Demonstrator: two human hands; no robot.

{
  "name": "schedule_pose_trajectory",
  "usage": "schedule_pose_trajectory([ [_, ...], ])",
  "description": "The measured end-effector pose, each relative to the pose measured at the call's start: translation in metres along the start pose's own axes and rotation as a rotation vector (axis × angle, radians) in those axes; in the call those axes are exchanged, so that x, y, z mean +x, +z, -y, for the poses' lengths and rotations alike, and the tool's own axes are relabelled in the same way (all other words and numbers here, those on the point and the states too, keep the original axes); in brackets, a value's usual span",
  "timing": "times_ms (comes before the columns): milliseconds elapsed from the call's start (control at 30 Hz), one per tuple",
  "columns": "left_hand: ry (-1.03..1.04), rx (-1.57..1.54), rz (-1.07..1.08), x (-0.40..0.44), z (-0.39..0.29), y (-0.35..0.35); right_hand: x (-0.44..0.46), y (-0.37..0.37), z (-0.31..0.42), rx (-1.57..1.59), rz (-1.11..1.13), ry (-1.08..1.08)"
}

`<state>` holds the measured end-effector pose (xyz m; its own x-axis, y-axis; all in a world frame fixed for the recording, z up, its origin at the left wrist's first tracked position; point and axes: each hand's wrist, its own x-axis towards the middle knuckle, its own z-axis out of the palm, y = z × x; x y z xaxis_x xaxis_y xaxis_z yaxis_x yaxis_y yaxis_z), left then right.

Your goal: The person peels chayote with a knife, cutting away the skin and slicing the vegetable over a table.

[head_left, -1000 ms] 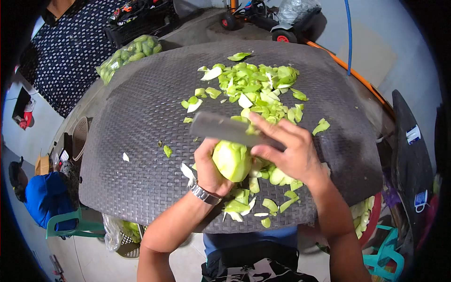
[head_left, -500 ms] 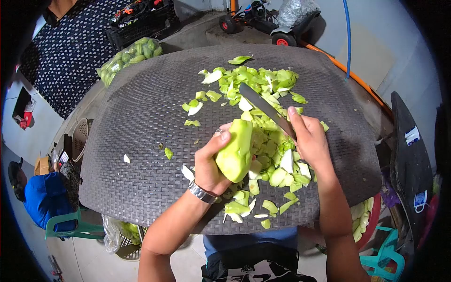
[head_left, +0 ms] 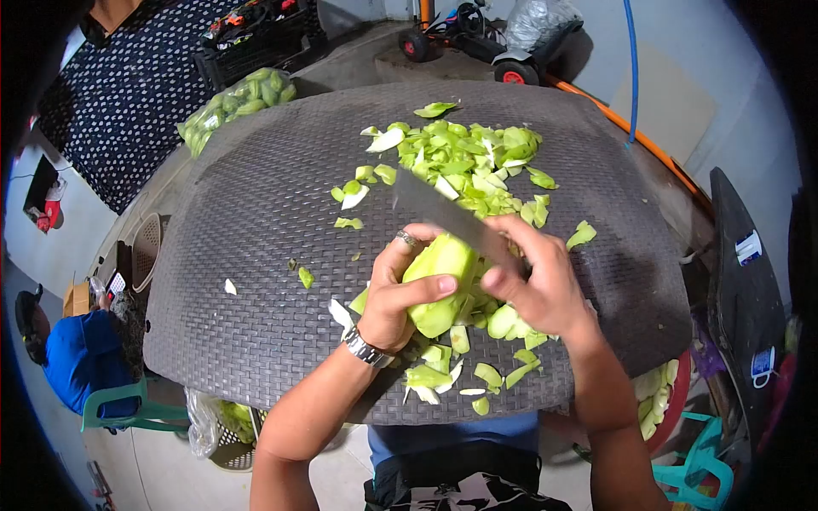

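Note:
My left hand [head_left: 402, 294] is wrapped round a peeled, pale green chayote [head_left: 447, 268], its thumb lying across the near side. In my right hand [head_left: 543, 277] is a knife [head_left: 443, 211] with a broad, dark blade, slightly blurred. The blade slants up and left over the top of the chayote; whether it touches cannot be made out. Under and beyond both hands, a heap of green peelings [head_left: 469, 157] lies on the dark woven-pattern tabletop [head_left: 256, 281]. Part of this heap is hidden by my hands.
A plastic bag of green chayotes [head_left: 239, 106] rests past the far left edge. Below the right edge is a red basin [head_left: 677, 409] with pale pieces. A person in blue [head_left: 85, 353] sits at left on a green chair [head_left: 141, 404]. A wheeled cart [head_left: 477, 38] stands behind.
My right hand has moved left with the knife, bringing the blade from beside the chayote to over it. My left thumb has shifted across the chayote, which has turned slightly.

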<state>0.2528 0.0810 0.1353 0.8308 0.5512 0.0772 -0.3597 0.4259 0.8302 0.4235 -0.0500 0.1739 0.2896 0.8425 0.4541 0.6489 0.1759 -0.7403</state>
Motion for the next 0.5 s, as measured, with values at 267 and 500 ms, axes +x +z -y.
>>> schedule_pose_trajectory([
  [267, 0.086, 0.004, 0.097, 0.003, 0.010, -0.008, -0.003, 0.011, 0.001, -0.231, 0.032, -0.266],
  [500, 0.081, 0.020, 0.020, 0.002, 0.010, -0.008, -0.005, 0.004, 0.017, -0.425, 0.067, -0.079],
])
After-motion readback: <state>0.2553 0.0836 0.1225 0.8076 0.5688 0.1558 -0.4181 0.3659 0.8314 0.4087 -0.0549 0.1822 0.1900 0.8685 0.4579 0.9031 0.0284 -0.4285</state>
